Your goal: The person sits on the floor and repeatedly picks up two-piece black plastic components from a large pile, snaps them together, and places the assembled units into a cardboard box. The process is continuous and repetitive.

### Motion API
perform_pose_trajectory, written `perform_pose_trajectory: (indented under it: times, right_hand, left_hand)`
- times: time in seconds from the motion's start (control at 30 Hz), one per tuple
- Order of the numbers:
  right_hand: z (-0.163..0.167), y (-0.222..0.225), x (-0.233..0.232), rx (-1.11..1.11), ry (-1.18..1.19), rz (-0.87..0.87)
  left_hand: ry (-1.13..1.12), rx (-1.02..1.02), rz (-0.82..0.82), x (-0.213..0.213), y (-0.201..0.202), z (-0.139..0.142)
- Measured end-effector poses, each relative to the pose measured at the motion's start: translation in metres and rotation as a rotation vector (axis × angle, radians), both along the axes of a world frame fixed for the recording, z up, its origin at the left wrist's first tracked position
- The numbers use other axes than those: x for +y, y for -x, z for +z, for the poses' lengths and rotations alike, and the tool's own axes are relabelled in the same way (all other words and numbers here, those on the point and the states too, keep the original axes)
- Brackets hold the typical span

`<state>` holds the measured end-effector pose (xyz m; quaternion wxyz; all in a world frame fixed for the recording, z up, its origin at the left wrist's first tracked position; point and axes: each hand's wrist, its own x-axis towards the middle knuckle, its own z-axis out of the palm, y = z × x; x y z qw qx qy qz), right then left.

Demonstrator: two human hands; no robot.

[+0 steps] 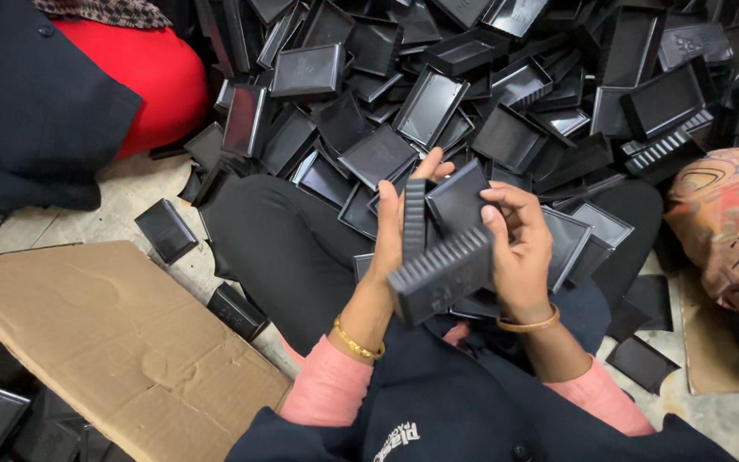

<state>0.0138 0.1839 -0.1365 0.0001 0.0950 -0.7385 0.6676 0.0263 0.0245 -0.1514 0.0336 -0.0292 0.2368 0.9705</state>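
Head view: both hands are raised over the lap, working a small stack of black plastic trays. Left hand point(389, 231) is upright, fingers extended along the far side of the upright tray stack point(415, 224), thumb side toward the camera, so it grips the stack edge-on. Right hand point(519, 248) is curled around a single black tray point(459, 201) set against the stack, fingers bent over its right edge, thumb pressing on the face. A second ribbed stack point(442, 275) lies across the bottom of both hands, tilted, its ridged edges toward the camera; it seems to rest against the right palm, though motion blur makes the contact hard to confirm. Gold bangles sit on both wrists, pink sleeves below them.

Behind the hands a big pile of loose black trays point(472, 94) fills the top of the frame, spilling onto the person's black-clad legs. A flattened cardboard sheet point(113, 342) lies lower left on the floor, with a few stray trays just beside it. A red cushion-like shape point(151, 77) under dark cloth sits upper left. At the right edge is another person's orange patterned garment point(724, 222), well apart from the hands.
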Motion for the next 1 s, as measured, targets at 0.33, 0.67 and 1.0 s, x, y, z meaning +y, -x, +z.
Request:
perform_pose_trajectory:
  times: [0.33,0.67,1.0]
  right_hand:
    - [0.054,-0.001,0.004,-0.102,-0.412,0.143]
    - [0.050,-0.023,-0.007,-0.173,-0.041,0.238]
    - [0.028,-0.018,0.015,-0.399,0.266,0.329]
  left_hand:
    - [0.188,0.080,0.078,-0.019,0.002,0.016]
    - [0.543,0.186,0.186,0.001,0.010,0.025]
    - [1.451,0.087,0.618,-0.035,0.009,0.029]
